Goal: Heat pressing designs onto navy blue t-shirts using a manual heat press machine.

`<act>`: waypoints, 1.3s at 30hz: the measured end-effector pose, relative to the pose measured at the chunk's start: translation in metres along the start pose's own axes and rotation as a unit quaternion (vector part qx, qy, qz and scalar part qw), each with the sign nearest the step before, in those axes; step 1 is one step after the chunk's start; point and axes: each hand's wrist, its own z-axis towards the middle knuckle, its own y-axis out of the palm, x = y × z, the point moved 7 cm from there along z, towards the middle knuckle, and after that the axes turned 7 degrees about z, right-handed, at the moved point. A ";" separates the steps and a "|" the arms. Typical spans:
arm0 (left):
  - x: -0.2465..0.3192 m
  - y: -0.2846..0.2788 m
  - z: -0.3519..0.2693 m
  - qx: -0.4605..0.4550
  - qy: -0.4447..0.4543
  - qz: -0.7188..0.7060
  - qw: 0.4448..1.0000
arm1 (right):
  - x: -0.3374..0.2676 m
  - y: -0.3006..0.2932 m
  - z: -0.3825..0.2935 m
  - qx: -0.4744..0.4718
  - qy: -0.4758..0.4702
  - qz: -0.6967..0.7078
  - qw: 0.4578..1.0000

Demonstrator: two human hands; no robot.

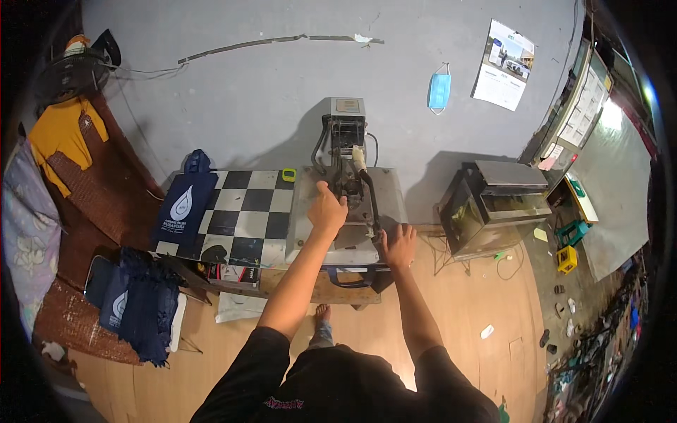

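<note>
A heat press with a wide metal platen stands on the table in front of me. My left hand is over the platen, near the press's central mechanism; its fingers are partly bent, and whether it grips a part cannot be told. My right hand rests at the platen's right front edge, fingers spread, beside the lower end of the long press lever. Dark blue fabric with a strap hangs below the platen's front edge. A printed dark blue bag lies on the checkered tabletop at the left.
A yellow-green timer sits behind the checkered top. More dark blue bags are piled at the lower left. A glass tank stands right of the press. A fan is at the upper left.
</note>
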 end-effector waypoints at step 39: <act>-0.003 0.019 0.011 0.060 0.049 -0.043 0.996 | -0.139 -0.010 0.063 -0.370 -0.126 0.137 0.910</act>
